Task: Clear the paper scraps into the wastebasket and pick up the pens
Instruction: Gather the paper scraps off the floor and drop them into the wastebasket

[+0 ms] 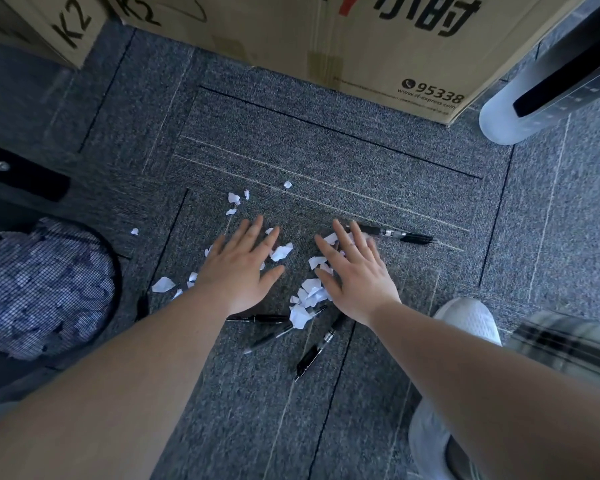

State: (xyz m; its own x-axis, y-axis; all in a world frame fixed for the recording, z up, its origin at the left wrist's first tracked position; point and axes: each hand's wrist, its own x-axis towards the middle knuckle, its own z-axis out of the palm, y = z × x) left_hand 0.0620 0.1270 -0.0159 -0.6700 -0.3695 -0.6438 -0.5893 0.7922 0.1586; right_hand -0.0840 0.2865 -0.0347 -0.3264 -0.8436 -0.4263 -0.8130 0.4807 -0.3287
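Observation:
White paper scraps [308, 296] lie scattered on the grey carpet, most of them between and under my hands. My left hand [240, 268] is flat and open, fingers spread, over scraps on the left. My right hand [355, 271] is also open and flat, covering scraps on the right. One black pen [400, 234] lies just beyond my right fingertips. Three more black pens lie near my wrists: one [260, 319] by the left wrist, one [272, 336] slanted, one [317, 348] below the right hand. The black mesh wastebasket [116, 271] stands at the left, scraps inside.
Large cardboard boxes [326, 39] stand along the far side. A white cylindrical object [520, 112] is at the upper right. My white shoe [471, 320] rests on the carpet at the right. A dark furniture base [21, 181] sits at the left.

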